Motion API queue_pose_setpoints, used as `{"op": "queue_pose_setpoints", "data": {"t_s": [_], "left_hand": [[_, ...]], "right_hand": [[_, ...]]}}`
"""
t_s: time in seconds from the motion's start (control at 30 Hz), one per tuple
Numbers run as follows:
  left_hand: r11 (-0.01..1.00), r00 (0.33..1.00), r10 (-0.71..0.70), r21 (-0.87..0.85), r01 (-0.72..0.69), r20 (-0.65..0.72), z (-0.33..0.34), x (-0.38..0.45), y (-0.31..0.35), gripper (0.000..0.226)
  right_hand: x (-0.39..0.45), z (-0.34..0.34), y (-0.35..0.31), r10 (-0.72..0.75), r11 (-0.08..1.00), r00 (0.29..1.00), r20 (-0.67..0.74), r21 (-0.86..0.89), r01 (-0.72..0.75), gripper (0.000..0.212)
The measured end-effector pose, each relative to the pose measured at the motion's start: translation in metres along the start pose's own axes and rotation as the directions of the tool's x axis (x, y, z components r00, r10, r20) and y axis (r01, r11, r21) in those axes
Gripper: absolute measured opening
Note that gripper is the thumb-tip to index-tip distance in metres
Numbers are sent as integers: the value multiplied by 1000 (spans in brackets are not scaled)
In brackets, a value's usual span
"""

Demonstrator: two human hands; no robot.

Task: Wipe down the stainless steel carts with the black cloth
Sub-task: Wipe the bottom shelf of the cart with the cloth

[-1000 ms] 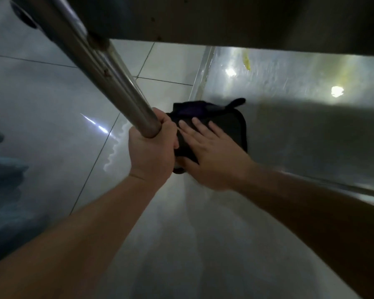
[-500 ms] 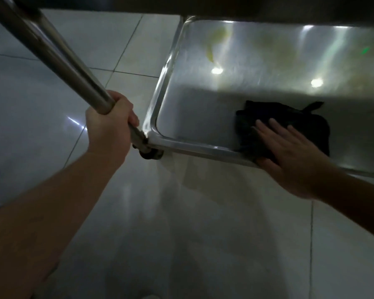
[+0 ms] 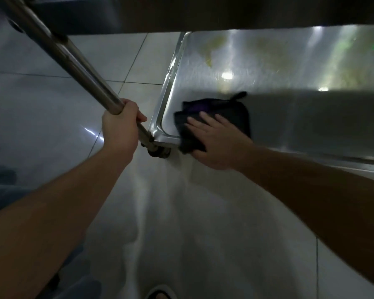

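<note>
A folded black cloth (image 3: 231,110) lies on the bottom shelf (image 3: 289,67) of the stainless steel cart, near its front left corner and hanging over the front rim. My right hand (image 3: 216,139) presses flat on the cloth with straight fingers. My left hand (image 3: 120,130) grips the cart's slanted steel leg tube (image 3: 69,59) just above the caster (image 3: 159,151). The shelf shows yellowish smears and light glare toward the back.
The underside of an upper shelf (image 3: 203,11) hangs dark across the top. Glossy white floor tiles (image 3: 52,117) surround the cart. A sandalled foot (image 3: 159,293) shows at the bottom edge, and blue fabric (image 3: 0,186) sits at the far left.
My right hand slid the cloth from the left corner out to the right along the shelf, then back left toward the corner. My left hand kept its grip on the tube.
</note>
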State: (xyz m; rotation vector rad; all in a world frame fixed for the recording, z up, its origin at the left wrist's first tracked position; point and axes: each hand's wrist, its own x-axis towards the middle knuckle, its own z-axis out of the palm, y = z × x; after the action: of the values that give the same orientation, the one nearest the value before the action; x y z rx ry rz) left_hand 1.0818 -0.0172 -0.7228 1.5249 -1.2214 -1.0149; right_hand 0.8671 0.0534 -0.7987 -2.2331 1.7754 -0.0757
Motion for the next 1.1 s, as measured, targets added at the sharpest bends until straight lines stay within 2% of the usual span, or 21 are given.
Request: {"op": "queue_pose_setpoints", "data": {"t_s": [0.1,0.17,0.27,0.37,0.4,0.47,0.53,0.6,0.63,0.67,0.73,0.8,0.9,0.97,1.0,1.1], "left_hand": [[996,999,4,86,-7,33,-3,2,0,16],[991,999,-12,137,6,49,-8,4,0,13],[975,995,-38,221,17,92,-13,3,2,10],[967,996,-66,250,48,66,-13,2,5,12],[968,996,-78,242,65,43,-13,1,4,16],[951,988,-142,285,122,51,-14,-6,-4,37],[867,952,-283,454,204,113,-17,-22,-27,59],[691,853,-485,684,236,196,-17,-44,-52,55],[611,789,-557,772,177,260,-12,-56,-60,44],[551,746,-573,833,45,339,-5,-66,-64,32],[480,693,-491,828,-290,528,17,-82,-57,17],[477,614,-359,704,-527,703,47,-98,-39,14],[432,410,-138,428,-794,901,87,-127,-13,29],[357,262,-4,246,-901,965,115,-148,-3,47],[316,216,32,195,-928,976,130,-157,1,56],[219,154,52,139,-966,987,179,-181,6,80]], "right_hand": [[39,0,-39,-47,995,998,42,88,43,75],[40,1,-39,-83,992,995,51,103,77,73],[10,1,-12,-125,987,992,26,105,121,71],[-35,-2,31,-93,993,995,47,78,89,74],[-52,-2,47,-71,996,996,54,62,68,75],[-87,-4,78,-33,999,997,75,35,30,75],[-119,-7,103,-6,1000,995,101,18,4,75],[-147,-11,123,27,999,994,110,14,-28,75],[-160,-14,132,44,999,993,110,14,-46,75],[-171,-16,140,59,998,992,110,10,-61,76],[-190,-18,153,79,997,991,111,-2,-79,76],[-207,-20,166,93,996,990,108,9,-94,77],[-228,-24,185,110,992,990,86,44,-114,76],[-244,-26,199,124,990,989,80,55,-129,73],[-252,-27,206,136,988,988,78,56,-141,73],[-280,-29,225,177,981,981,75,71,-182,74]]}}
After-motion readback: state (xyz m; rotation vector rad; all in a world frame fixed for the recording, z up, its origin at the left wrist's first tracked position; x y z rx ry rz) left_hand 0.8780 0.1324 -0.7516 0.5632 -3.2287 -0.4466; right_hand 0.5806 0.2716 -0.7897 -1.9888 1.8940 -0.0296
